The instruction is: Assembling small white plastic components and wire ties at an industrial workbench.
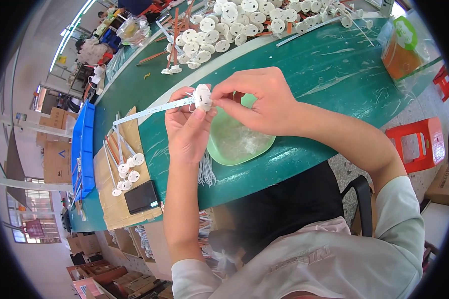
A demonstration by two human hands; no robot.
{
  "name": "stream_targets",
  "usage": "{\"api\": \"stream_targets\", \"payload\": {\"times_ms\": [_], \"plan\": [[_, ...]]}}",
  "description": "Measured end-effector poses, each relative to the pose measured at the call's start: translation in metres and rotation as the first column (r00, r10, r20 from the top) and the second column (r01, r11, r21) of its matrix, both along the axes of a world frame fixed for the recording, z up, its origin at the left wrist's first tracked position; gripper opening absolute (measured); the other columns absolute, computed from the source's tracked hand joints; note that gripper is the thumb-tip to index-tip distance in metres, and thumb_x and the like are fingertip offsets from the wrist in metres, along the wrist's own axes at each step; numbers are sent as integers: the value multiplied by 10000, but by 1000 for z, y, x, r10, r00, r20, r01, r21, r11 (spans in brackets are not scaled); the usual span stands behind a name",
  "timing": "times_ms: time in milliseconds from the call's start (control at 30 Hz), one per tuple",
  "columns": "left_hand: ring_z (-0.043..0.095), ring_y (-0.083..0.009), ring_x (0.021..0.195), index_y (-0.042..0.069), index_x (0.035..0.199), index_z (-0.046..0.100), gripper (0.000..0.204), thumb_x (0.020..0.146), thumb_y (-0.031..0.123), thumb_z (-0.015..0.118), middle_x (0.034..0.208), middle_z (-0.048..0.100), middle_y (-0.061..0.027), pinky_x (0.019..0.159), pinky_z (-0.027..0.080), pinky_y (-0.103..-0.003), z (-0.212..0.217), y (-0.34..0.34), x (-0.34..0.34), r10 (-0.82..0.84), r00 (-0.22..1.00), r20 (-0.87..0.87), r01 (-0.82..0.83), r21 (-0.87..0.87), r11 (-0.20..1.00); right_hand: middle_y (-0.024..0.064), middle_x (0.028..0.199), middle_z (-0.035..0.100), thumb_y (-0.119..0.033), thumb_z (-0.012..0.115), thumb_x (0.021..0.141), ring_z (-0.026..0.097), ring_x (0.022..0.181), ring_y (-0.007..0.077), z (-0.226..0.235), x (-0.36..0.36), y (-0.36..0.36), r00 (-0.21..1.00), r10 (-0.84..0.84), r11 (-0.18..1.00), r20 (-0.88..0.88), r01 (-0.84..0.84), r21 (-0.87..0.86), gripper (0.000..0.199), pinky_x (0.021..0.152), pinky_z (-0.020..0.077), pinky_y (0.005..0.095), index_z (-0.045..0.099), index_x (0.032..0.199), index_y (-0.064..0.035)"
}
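A white round disc (pixel 202 97) with a pale LED strip (pixel 149 110) running off to the left is held up over the table. My left hand (pixel 187 134) grips the disc between thumb and fingers, thin white wires showing at its upper left edge. At the disc's right edge my right hand (pixel 267 102) has thumb and forefinger pinched together; whatever lies between those fingertips is too small to tell. Below the right hand sits a light green bowl (pixel 230 158) with small clear pieces in it. A bundle of white wires (pixel 206 172) hangs beside my left forearm.
Several strips with white discs (pixel 129 169) lie on cardboard (pixel 107 199) at left, beside a black phone (pixel 141 197). Beyond them stands a blue tray (pixel 88 144). A large heap of discs (pixel 229 30) covers the far side. A plastic bag (pixel 404 55) and red stool (pixel 418 142) are right.
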State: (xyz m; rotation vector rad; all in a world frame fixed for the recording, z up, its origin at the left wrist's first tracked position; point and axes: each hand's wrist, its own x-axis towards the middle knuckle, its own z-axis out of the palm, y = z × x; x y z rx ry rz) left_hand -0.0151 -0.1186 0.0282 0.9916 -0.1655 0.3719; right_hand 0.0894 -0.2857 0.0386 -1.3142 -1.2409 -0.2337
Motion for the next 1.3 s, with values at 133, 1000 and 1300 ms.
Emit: {"api": "stream_targets", "payload": {"times_ms": [133, 1000, 1300], "plan": [[667, -224, 1026, 50, 1253, 536, 428, 865, -33, 697, 1222, 653, -193, 882, 559, -364, -3, 1, 1, 1, 1000, -9, -1, -14, 1000, 85, 783, 701, 14, 721, 813, 682, 657, 182, 1, -2, 1, 998, -52, 997, 17, 51, 56, 174, 593, 540, 270, 724, 979, -39], [669, -181, 980, 3, 1194, 579, 371, 855, -53, 719, 1085, 697, -140, 852, 563, -337, -2, -12, -1, 187, 981, -51, -182, 97, 979, 74, 788, 693, -15, 752, 786, 668, 660, 185, -3, -3, 0, 982, -146, 989, 122, 142, 40, 124, 572, 523, 303, 700, 897, -36], [656, -254, 1098, 28, 1218, 567, 353, 890, -3, 694, 1114, 692, -148, 1005, 511, -425, 3, -9, -8, 86, 995, -48, -88, -35, 995, 89, 929, 744, -19, 740, 828, 696, 796, 155, 1, -3, -4, 980, 126, 988, -152, -138, -72, 122, 692, 545, 262, 766, 947, -28]]}}
